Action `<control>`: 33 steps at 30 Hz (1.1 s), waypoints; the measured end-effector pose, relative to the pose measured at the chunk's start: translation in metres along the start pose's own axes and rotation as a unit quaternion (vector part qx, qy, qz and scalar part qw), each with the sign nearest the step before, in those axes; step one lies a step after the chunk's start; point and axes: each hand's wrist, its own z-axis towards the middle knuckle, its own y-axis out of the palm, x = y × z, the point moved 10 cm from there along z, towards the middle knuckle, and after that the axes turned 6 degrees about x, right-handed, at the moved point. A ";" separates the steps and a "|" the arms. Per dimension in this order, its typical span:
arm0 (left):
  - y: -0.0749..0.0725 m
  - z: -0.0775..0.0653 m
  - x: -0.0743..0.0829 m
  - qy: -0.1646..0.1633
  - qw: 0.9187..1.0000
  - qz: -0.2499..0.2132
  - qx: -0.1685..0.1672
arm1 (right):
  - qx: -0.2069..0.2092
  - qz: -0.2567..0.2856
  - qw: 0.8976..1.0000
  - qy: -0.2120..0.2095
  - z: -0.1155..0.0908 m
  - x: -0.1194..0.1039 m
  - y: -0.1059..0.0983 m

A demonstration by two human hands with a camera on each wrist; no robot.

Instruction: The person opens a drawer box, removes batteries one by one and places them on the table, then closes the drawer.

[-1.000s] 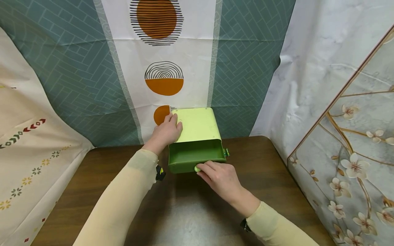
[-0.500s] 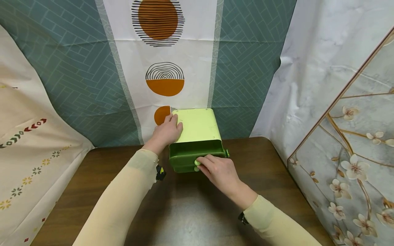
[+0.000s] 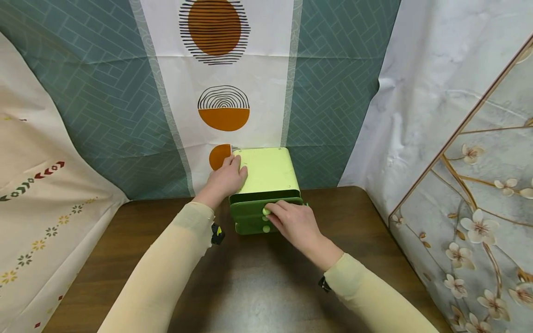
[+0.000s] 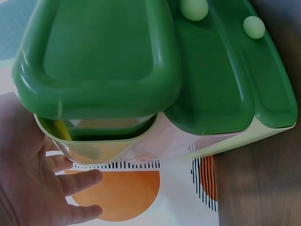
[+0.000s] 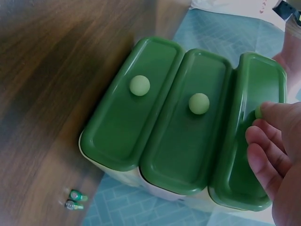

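A small pale-green cabinet [image 3: 270, 169] with three dark green drawers stands on the table against the back cloth. My left hand [image 3: 226, 176] rests on the left edge of its top, and the left wrist view shows that hand's fingers [image 4: 82, 182] extended along the cabinet's side. With thumb and fingers, my right hand [image 3: 296, 224] pinches the round knob [image 3: 265, 211] of the top drawer [image 3: 245, 210]. That drawer sticks out slightly, leaving a dark gap below the cabinet top. The middle drawer [image 5: 188, 136] and bottom drawer [image 5: 122, 122] are pushed in, their round knobs uncovered.
Two small green pieces with shiny ends [image 5: 75, 200] lie on the brown wooden table [image 3: 258, 296] beside the cabinet's right side. Patterned cloth [image 3: 333, 92] hangs behind, with a floral sheet [image 3: 479, 222] at the right and a cream cloth [image 3: 41, 208] at the left.
The top drawer has slid from well out to nearly in, my right hand moving away from me with its knob. The lower drawer fronts have come into sight. My left hand has stayed in place.
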 end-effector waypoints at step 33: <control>0.001 0.005 -0.003 -0.001 1.000 0.016 0.001 | -0.009 -0.015 1.000 0.017 0.016 0.016 0.017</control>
